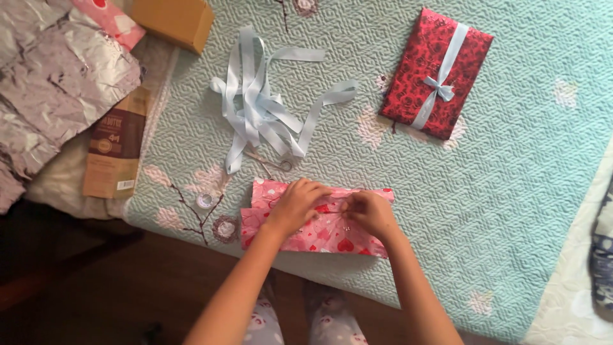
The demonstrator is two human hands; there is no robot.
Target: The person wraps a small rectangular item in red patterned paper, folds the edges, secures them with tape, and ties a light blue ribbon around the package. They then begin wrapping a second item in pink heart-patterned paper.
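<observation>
Both hands are pressed onto a pink heart-patterned parcel [317, 223] at the near edge of a quilted mint bedspread [511, 191].

Left hand [297, 204] is laid flat, fingers curled over the parcel's top fold; the right hand [370, 213] is pinched narrowly at the paper seam, though what is held between its fingertips cannot be told. A tangle of pale blue ribbon [265, 105] is seen beyond the parcel, with scissors [271, 161] just beneath it. A red wrapped gift [437, 73] tied with a blue bow is placed well apart at the upper right. A tape roll [204, 200] is set near the parcel's left.
</observation>
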